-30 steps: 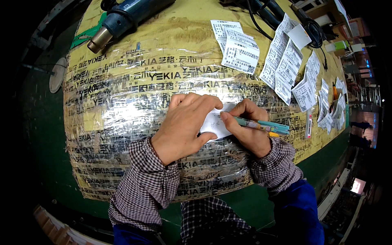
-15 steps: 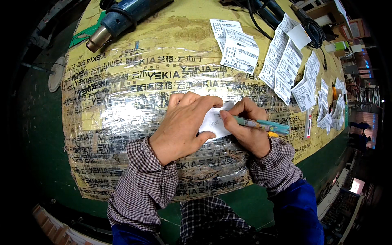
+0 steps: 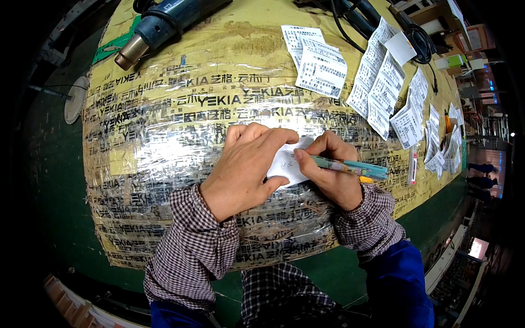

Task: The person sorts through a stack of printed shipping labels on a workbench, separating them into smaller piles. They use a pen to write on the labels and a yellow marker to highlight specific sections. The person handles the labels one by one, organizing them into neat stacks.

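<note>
My left hand (image 3: 247,167) lies flat on a small white paper slip (image 3: 286,165), pinning it against a large parcel (image 3: 180,136) wrapped in yellow printed tape and clear film. My right hand (image 3: 331,172) grips a light blue-green pen (image 3: 350,167), its tip resting on the slip beside the left fingertips. Most of the slip is hidden under the two hands. Checked sleeves cover both forearms.
A dark blue heat gun (image 3: 164,24) with a metal nozzle lies at the parcel's top left. Several white printed labels (image 3: 322,68) are spread along the top and right side. Black cables (image 3: 355,13) run at the top. A green surface (image 3: 49,180) surrounds the parcel.
Both hands stay on the slip; the pen hand has shifted only slightly over the paper.
</note>
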A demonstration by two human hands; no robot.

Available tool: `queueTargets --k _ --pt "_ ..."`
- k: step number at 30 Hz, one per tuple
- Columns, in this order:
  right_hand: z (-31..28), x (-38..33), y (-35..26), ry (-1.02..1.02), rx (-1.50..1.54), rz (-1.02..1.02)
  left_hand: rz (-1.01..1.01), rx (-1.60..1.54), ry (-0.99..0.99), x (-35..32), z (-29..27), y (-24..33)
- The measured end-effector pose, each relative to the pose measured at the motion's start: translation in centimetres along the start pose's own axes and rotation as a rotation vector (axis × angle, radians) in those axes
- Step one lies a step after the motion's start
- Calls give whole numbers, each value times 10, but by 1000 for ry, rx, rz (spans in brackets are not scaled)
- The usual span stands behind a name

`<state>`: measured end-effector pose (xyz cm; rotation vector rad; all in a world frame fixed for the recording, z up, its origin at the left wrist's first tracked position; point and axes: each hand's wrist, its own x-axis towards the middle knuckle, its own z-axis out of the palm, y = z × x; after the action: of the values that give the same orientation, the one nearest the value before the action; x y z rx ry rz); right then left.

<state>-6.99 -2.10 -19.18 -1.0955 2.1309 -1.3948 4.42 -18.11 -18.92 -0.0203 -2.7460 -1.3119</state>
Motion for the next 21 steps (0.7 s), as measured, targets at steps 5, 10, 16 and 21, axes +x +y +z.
queueTargets --k 5,10,16,21 --pt "1 -1 3 10 28 0 -9 6 -3 -1 0 1" --pt "2 -2 4 32 66 13 -11 -8 0 -1 1 1" --pt "0 -1 3 6 -12 -24 0 2 3 -1 0 1" --pt "1 0 2 16 21 -6 4 6 8 0 0 0"
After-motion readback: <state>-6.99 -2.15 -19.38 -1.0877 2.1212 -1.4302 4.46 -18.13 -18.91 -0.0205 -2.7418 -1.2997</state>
